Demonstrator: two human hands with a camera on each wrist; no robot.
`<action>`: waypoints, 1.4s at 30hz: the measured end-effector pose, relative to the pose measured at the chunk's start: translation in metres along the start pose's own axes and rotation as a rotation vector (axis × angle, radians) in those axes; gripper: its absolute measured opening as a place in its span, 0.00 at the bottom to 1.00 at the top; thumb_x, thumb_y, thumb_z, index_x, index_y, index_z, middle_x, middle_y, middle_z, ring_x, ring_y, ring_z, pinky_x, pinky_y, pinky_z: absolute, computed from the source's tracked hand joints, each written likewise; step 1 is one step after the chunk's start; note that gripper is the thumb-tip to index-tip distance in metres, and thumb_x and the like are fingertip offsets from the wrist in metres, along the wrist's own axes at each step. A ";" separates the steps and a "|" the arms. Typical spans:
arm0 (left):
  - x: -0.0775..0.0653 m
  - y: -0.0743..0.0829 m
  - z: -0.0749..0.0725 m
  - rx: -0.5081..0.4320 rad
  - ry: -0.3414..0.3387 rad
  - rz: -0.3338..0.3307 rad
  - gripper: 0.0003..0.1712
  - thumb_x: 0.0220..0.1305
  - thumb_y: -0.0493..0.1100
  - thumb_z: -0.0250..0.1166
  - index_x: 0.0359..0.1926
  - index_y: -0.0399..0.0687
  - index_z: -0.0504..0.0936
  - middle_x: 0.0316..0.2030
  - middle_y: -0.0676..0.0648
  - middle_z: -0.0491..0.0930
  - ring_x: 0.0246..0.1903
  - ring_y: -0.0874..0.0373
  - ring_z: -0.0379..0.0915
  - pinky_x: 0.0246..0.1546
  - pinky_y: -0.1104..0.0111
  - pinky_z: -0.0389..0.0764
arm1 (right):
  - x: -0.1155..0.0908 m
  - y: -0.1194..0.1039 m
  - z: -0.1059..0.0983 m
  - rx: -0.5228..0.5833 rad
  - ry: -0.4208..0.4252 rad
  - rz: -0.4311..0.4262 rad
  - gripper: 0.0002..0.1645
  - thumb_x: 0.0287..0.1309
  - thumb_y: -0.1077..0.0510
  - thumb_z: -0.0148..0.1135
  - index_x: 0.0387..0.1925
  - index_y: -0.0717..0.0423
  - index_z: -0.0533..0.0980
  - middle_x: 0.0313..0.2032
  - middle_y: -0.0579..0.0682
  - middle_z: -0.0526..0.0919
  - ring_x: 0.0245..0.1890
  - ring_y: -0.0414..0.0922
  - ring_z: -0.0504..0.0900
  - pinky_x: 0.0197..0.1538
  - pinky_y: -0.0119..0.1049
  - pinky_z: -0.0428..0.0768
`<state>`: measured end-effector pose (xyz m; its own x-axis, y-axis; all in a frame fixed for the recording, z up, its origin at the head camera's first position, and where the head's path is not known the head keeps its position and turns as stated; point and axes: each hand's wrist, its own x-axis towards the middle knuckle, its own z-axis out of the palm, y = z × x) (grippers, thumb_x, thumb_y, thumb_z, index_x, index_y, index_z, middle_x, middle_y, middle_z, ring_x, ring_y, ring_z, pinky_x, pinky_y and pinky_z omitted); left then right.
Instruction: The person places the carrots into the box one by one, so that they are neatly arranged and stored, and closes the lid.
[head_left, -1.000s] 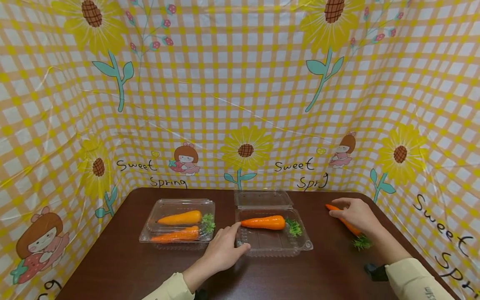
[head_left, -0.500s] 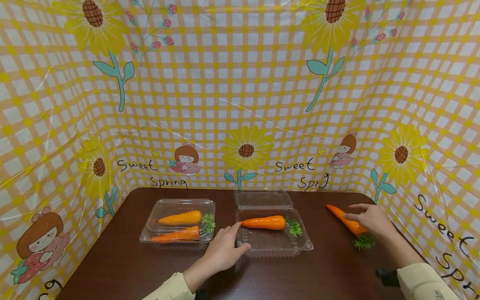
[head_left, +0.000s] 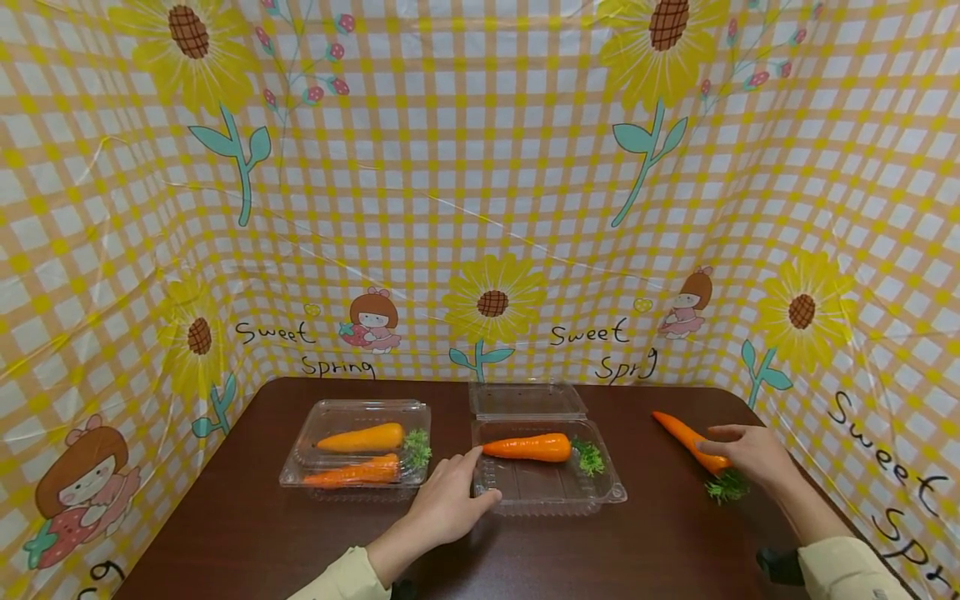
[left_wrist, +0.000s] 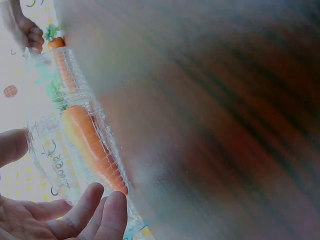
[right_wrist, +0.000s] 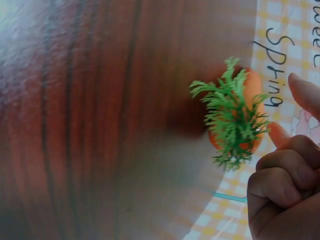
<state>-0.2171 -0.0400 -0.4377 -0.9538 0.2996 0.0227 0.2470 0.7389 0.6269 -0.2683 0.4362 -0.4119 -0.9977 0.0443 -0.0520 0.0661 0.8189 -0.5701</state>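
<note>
Fingertips of my left hand (head_left: 446,500) rest at the left edge of an open clear plastic clamshell box (head_left: 532,492), its thumb apart by the near rim. Inside lies a glossy orange carrot (head_left: 528,448) with a green leafy top (head_left: 590,457). On the right, a slimmer carrot (head_left: 678,433) lies slanted on the table, its leaves toward me. My right hand (head_left: 753,457) is over its thick end, thumb and index finger spread close to it. In the right wrist view, the index fingertip is right by the carrot's leafy top (right_wrist: 232,117), the other fingers curled back.
A second clear clamshell box (head_left: 296,471), closed, stands at the left with a yellow-orange carrot (head_left: 363,437) and an orange carrot (head_left: 356,471) inside. The open box's lid (head_left: 528,400) leans back behind it. A checked cloth (head_left: 420,208) surrounds the brown table (head_left: 225,533).
My right hand has slid from the middle of the slim carrot back toward its leafy end. That carrot lies where it was. My left hand has kept its place at the box.
</note>
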 end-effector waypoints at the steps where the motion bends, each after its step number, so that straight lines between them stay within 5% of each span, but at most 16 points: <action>1: 0.000 0.000 0.000 0.000 0.000 0.000 0.44 0.66 0.60 0.67 0.75 0.47 0.64 0.50 0.48 0.79 0.55 0.47 0.72 0.46 0.49 0.76 | 0.001 0.001 0.001 0.013 -0.006 0.018 0.46 0.64 0.36 0.64 0.64 0.73 0.72 0.64 0.78 0.67 0.50 0.65 0.79 0.40 0.47 0.80; 4: 0.000 -0.001 0.000 0.010 0.004 0.004 0.44 0.66 0.61 0.66 0.75 0.47 0.64 0.49 0.48 0.79 0.55 0.48 0.72 0.45 0.51 0.76 | 0.002 0.005 0.004 0.034 -0.018 0.056 0.47 0.63 0.35 0.64 0.63 0.73 0.72 0.66 0.77 0.66 0.52 0.65 0.79 0.39 0.44 0.79; 10: 0.000 -0.001 0.001 0.011 0.007 0.004 0.44 0.66 0.61 0.66 0.75 0.48 0.64 0.48 0.49 0.79 0.54 0.48 0.72 0.44 0.51 0.76 | 0.002 0.013 0.007 -0.039 0.005 0.026 0.44 0.62 0.39 0.66 0.60 0.76 0.74 0.60 0.79 0.71 0.56 0.75 0.71 0.48 0.56 0.78; 17: 0.002 -0.002 0.001 0.013 0.011 0.011 0.44 0.65 0.61 0.66 0.75 0.47 0.64 0.46 0.51 0.78 0.51 0.51 0.72 0.40 0.54 0.75 | 0.003 0.017 0.009 -0.057 0.017 0.054 0.45 0.59 0.41 0.68 0.58 0.79 0.73 0.56 0.79 0.74 0.49 0.67 0.77 0.38 0.38 0.75; 25: 0.001 -0.004 0.002 0.017 0.014 0.012 0.44 0.65 0.61 0.66 0.75 0.47 0.64 0.46 0.51 0.78 0.51 0.51 0.72 0.41 0.54 0.75 | 0.004 0.019 0.010 -0.036 -0.014 0.076 0.46 0.59 0.40 0.69 0.57 0.81 0.73 0.57 0.79 0.74 0.48 0.66 0.78 0.41 0.45 0.79; 42: 0.000 -0.001 0.002 0.009 0.026 0.020 0.44 0.65 0.59 0.67 0.75 0.45 0.65 0.49 0.48 0.80 0.52 0.50 0.73 0.44 0.51 0.76 | -0.002 0.011 0.008 -0.022 -0.013 0.085 0.44 0.58 0.39 0.69 0.53 0.79 0.77 0.55 0.77 0.76 0.49 0.66 0.78 0.38 0.41 0.78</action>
<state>-0.2173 -0.0401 -0.4399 -0.9529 0.2982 0.0555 0.2672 0.7386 0.6189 -0.2657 0.4406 -0.4250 -0.9881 0.1071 -0.1107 0.1504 0.8247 -0.5452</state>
